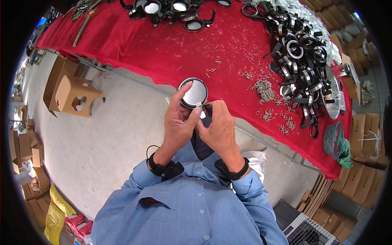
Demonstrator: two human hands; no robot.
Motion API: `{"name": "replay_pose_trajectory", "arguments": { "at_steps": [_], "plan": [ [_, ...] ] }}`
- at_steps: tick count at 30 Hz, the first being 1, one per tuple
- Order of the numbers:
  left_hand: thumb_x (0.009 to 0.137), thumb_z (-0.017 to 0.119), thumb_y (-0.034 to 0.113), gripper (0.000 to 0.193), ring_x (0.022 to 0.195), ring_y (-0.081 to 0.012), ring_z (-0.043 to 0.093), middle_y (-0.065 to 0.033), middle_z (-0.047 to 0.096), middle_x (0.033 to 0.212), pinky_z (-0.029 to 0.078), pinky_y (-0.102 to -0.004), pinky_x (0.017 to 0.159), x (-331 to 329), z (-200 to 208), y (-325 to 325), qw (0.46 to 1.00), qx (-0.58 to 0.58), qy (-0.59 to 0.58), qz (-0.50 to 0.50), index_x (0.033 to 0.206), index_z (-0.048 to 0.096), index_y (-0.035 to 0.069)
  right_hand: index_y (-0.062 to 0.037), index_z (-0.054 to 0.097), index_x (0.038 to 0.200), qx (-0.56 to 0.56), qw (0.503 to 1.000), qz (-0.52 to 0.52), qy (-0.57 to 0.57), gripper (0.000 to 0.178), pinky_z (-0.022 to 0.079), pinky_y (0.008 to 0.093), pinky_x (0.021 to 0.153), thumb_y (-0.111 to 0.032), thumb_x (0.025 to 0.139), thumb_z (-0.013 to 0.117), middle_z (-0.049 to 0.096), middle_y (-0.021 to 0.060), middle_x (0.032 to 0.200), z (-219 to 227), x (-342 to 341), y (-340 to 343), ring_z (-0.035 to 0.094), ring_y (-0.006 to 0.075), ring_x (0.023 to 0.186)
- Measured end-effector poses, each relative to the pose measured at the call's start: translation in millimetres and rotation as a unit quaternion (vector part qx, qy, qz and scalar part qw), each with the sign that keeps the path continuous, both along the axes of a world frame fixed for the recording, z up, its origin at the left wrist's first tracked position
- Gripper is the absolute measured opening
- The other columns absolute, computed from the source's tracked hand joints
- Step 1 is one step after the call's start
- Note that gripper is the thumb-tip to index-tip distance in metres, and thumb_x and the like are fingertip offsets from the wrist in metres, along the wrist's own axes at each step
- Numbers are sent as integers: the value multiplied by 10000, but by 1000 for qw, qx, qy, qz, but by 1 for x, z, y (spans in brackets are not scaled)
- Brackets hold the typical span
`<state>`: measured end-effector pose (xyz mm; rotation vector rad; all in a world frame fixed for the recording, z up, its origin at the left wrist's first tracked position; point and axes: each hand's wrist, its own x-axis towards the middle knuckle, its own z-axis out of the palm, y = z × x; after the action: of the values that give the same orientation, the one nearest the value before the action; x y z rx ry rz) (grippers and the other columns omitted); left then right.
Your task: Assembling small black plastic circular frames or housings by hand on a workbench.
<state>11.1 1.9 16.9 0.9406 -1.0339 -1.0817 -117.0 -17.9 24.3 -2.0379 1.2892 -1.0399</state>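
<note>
A round black-rimmed part [195, 94] with a pale silvery disc face is held up near the table's front edge. My left hand [178, 123] is closed around its left side, with a finger along the rim and the thumb near its lower edge. My right hand [217, 127] pinches the short black piece [208, 109] at the part's lower right. A small bright metal bit [199, 105] shows at the rim between the two thumbs. What lies under the fingers is hidden.
A red cloth [163, 53] covers the table. Black-handled metal rings [302, 69] are heaped at right, beside small wire clips [265, 90]. Thin pins [212, 70] lie mid-table. Finished-looking round parts [179, 8] and a hammer [83, 28] lie farther back. A tan stool [77, 96] stands left.
</note>
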Motion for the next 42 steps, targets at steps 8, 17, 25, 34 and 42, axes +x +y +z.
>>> {"name": "replay_pose_trajectory", "arguments": {
  "at_steps": [8, 17, 25, 34, 42],
  "plan": [
    [915, 528, -82, 578, 1136, -156, 583, -142, 532, 1282, 511, -289, 929, -7, 7, 2, 1000, 20, 13, 1, 1446, 333, 35, -6, 521, 939, -56, 993, -15, 101, 313, 464, 396, 502, -221, 810, 708, 502, 144, 800, 4, 0, 3, 592, 322, 587],
    [932, 502, -60, 484, 1003, -110, 604, -114, 603, 1153, 502, -253, 860, -13, -3, 4, 994, 93, 29, 42, 1400, 412, 24, -40, 519, 851, -71, 988, -39, 131, 244, 454, 399, 484, -185, 769, 697, 507, 129, 766, -6, 10, 3, 587, 314, 559],
    [933, 519, -19, 315, 918, -88, 622, -93, 650, 1048, 497, -228, 803, 4, -3, 2, 987, 117, 105, -21, 1247, 519, 3, -2, 564, 1008, -23, 998, -57, -3, 331, 497, 379, 569, -142, 767, 743, 573, 142, 839, 7, 5, -2, 636, 308, 695],
    [887, 500, -42, 318, 864, -157, 668, -118, 660, 1032, 553, -281, 771, 4, 1, 0, 968, 131, 213, 0, 1201, 517, 4, 24, 547, 1022, 136, 971, 27, -197, 169, 506, 352, 671, -41, 870, 584, 651, 152, 858, 12, -4, 0, 654, 261, 743],
    [904, 469, 8, 261, 736, -148, 612, -138, 651, 921, 519, -287, 698, 10, -3, -1, 956, 184, 227, -5, 1162, 501, 14, 13, 546, 996, 90, 989, 17, -119, 107, 502, 403, 672, -16, 897, 518, 656, 178, 834, 10, -1, 0, 658, 346, 751]
  ]
}}
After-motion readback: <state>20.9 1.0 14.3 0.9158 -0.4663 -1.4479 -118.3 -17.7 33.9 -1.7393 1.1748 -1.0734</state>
